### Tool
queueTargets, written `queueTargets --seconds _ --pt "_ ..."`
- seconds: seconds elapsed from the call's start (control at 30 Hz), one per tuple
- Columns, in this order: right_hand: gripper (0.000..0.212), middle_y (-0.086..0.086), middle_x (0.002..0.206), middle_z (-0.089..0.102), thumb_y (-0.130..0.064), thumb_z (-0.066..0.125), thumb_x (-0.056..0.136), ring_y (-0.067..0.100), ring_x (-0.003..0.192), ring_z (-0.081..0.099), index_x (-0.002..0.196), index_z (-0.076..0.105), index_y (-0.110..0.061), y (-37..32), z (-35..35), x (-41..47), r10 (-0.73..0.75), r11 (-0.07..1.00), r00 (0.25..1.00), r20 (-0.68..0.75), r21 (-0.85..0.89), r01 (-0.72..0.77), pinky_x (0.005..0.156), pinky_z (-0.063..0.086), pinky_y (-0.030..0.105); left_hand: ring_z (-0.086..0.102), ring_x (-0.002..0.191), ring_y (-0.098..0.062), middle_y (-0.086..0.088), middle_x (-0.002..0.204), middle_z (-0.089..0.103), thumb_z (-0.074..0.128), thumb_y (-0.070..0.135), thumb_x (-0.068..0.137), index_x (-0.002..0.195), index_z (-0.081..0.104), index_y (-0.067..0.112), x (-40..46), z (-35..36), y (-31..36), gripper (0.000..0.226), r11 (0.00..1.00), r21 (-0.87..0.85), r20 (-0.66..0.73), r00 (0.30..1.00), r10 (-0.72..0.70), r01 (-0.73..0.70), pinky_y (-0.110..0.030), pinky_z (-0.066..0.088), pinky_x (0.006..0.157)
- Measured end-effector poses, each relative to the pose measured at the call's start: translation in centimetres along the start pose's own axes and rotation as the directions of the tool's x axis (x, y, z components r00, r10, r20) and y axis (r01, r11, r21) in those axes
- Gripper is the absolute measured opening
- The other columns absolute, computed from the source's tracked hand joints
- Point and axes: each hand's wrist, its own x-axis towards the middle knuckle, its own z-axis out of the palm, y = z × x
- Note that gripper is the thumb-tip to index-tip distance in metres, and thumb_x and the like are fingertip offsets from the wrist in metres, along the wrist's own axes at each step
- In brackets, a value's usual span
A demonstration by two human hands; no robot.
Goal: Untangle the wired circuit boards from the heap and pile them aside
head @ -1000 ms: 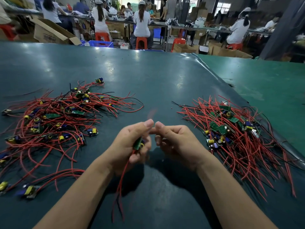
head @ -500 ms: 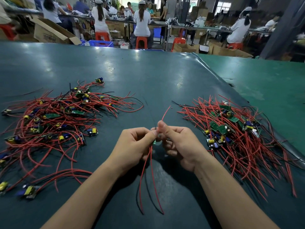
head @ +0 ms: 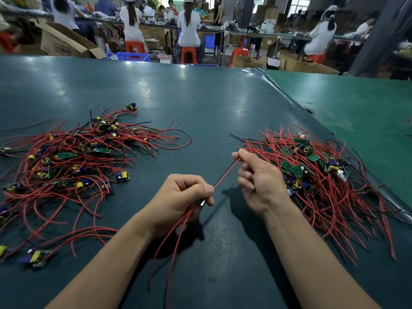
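My left hand (head: 180, 197) is closed around a small circuit board, mostly hidden in the fist, with red and black wires (head: 169, 246) hanging below it. From the fist a red wire (head: 225, 173) runs up and right to my right hand (head: 256, 179), which pinches its end between thumb and forefinger. A tangled heap of wired boards (head: 66, 161) lies on the left of the table. A second pile of wired boards (head: 316, 175) lies on the right, just behind my right hand.
The dark green table mat (head: 200, 103) ends at a raised edge (head: 289, 101) on the right, beside a lighter green table (head: 356, 108). Loose boards (head: 38, 257) lie at the near left. People sit on red stools (head: 188, 54) at benches beyond the table.
My hands were together at the board. My right hand has now pulled away up and to the right, drawing one red wire out straight. My left hand still holds the board.
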Motion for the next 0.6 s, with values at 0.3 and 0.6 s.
queueTargets --seconds 0.3,0.6 --pt "0.030 0.000 0.057 0.058 -0.005 0.064 0.092 0.004 0.038 0.037 0.062 0.067 -0.009 -0.3 -0.5 0.8 -0.258 0.962 0.941 -0.220 0.035 0.272 0.032 0.023 0.015 0.026 0.028 -0.009 -0.002 0.040 0.035 0.070 0.023 0.065 0.054 0.062 0.008 -0.1 -0.2 0.2 0.020 0.991 -0.122 0.033 0.998 -0.060 0.063 -0.009 0.026 0.040" --pt "0.038 -0.005 0.050 0.042 -0.050 0.066 0.078 0.005 0.037 0.030 0.068 0.071 -0.014 1.4 0.6 -1.8 0.213 0.812 0.896 0.391 -0.580 0.060 0.035 0.020 0.012 0.063 0.086 -0.027 -0.013 0.089 0.068 0.076 0.028 0.078 0.081 0.079 0.011 0.6 -0.2 -0.4 0.018 0.988 -0.109 -0.277 0.958 0.072 -0.106 -0.048 0.047 0.086"
